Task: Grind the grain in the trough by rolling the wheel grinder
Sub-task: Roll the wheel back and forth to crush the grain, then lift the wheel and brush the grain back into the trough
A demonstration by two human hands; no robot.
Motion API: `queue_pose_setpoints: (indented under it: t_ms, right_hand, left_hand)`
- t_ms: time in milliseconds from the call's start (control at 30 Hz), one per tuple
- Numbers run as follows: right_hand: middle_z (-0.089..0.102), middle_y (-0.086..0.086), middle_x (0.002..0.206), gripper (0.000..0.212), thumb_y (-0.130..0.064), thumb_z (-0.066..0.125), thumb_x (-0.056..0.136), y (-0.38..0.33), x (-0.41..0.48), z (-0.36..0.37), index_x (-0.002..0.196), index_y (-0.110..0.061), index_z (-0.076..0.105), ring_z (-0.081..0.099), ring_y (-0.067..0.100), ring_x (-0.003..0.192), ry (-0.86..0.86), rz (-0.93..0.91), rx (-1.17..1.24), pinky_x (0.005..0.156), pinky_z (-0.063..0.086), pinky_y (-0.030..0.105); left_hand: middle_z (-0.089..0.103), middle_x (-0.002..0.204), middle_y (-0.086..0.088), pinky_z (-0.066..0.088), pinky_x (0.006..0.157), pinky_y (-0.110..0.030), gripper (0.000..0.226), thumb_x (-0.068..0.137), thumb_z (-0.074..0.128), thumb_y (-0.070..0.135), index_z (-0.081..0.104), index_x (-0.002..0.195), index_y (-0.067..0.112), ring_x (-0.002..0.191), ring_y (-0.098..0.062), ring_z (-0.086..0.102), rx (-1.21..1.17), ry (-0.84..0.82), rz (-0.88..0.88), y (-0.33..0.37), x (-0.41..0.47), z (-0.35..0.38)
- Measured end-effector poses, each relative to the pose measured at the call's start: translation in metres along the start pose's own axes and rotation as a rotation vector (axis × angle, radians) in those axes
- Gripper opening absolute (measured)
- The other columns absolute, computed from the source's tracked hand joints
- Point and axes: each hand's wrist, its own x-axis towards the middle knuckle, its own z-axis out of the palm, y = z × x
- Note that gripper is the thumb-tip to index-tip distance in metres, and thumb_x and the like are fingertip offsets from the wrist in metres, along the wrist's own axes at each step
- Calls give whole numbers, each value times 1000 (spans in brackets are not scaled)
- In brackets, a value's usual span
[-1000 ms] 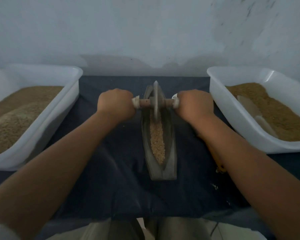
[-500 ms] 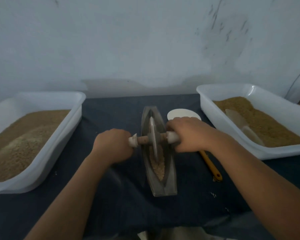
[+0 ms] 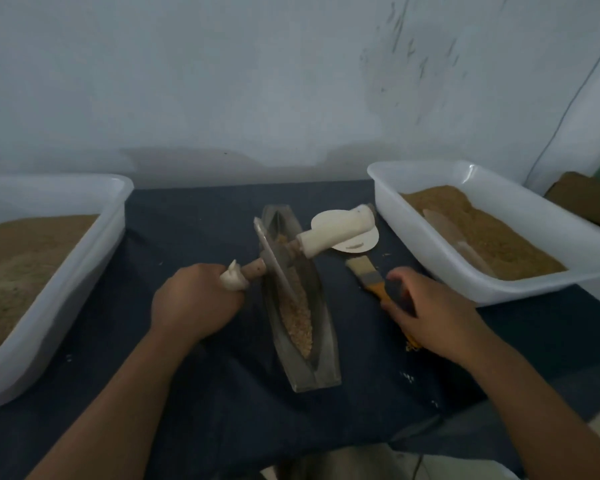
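- Left hand (image 3: 194,306): grips wheel grinder (image 3: 274,261) handle; wheel tilted in trough (image 3: 321,341) beside it.
- Right hand (image 3: 433,306): over brush (image 3: 361,268); grasp unclear.
- Grain (image 3: 297,317): in trough.
- Advice: take the free handle, level the wheel, roll evenly.

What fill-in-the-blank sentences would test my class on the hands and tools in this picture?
1. The wheel grinder stands tilted in the ____.
2. Only the ____ grips one of its handles.
3. The right hand lies over the orange handle of the ____.

Missing words: trough; left hand; brush.
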Motion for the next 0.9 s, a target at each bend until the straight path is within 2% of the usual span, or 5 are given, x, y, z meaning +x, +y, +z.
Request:
queue_pose_setpoints:
  t_ms: [100,200,400,600,900]
  right_hand:
    - [58,-19,103,54,-45,55,104,-1,9,2,148,-56,26,56,1,78,-191,-142,-92,64,46,25]
    - [59,-21,97,36,-39,54,103,3,19,-6,128,-63,44,57,-2,79,-268,-114,-26,65,43,23]
    - [77,-12,100,41,-22,43,111,-3,22,-21,105,-49,73,73,5,94,-67,10,664,73,57,32]
    - [67,-18,82,12,-43,60,105,-43,49,-24,99,-33,64,67,6,73,377,-136,573,60,47,15]
    - [67,-2,83,23,-41,61,103,-105,124,1,94,-20,61,64,12,78,211,-53,601,65,50,36]
  left_hand:
    - [68,64,6,52,59,-32,27,70,57,50,66,66,25,64,-18,67,-150,-83,-42,0,1,-2]
    - [70,64,8,51,60,-35,21,61,58,50,70,72,36,64,-19,68,-338,-125,-85,1,-1,-5]
    - [65,57,5,44,56,-35,23,56,68,41,70,76,29,46,-4,56,-542,-82,-170,-4,1,-6]
    - [57,51,5,39,51,-32,11,57,70,38,66,63,29,43,-3,50,-558,-98,-183,-3,0,-13]
    - [55,50,6,36,52,-32,18,74,75,20,60,64,22,42,-2,45,-513,-99,-130,-3,1,-13]
